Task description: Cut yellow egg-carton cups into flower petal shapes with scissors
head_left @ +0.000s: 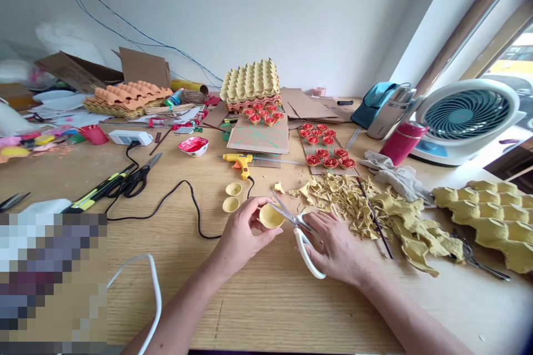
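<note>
Between the fingers and thumb of my left hand [245, 227] is a small yellow egg-carton cup [271, 216]. My right hand [339, 247] grips white-handled scissors [308, 255], whose parted blades reach to the cup's rim. Just beyond my left hand sit two more yellow cups, a farther one [234, 189] and a nearer one [230, 204]. A yellow glue gun [239, 161] lies behind them, its black cord trailing left. To the right of the scissors spreads a heap of yellow carton scraps [353, 199].
Red paper-pulp flowers [328, 162] stand on cardboard at the back. Stacked egg trays [250, 82] rise behind them. At right are another egg tray [487, 216], a pink bottle [403, 143] and a fan [466, 116]. Black scissors [135, 180] and a power strip [130, 137] lie left.
</note>
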`<state>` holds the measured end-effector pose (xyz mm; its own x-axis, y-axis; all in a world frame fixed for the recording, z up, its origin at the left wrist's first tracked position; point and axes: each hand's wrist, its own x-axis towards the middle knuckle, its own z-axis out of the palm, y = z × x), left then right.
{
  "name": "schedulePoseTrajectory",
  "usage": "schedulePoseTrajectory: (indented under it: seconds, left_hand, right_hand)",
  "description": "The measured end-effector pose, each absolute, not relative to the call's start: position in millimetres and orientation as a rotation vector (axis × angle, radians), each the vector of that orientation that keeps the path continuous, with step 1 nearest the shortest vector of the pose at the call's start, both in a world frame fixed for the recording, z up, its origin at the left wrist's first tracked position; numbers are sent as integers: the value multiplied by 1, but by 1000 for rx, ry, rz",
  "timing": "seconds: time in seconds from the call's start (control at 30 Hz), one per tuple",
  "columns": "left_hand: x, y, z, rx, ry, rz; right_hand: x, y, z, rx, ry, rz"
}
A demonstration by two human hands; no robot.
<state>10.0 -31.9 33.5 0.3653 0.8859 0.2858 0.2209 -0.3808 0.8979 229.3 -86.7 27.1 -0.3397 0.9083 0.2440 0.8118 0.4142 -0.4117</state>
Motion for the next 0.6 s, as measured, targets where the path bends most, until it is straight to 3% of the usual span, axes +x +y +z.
schedulePoseTrajectory:
  seconds: [0.6]
  left_hand:
    - [12, -36, 21, 1873, 1065, 1108]
  right_hand:
    - [220, -88, 30, -1540, -2226, 181]
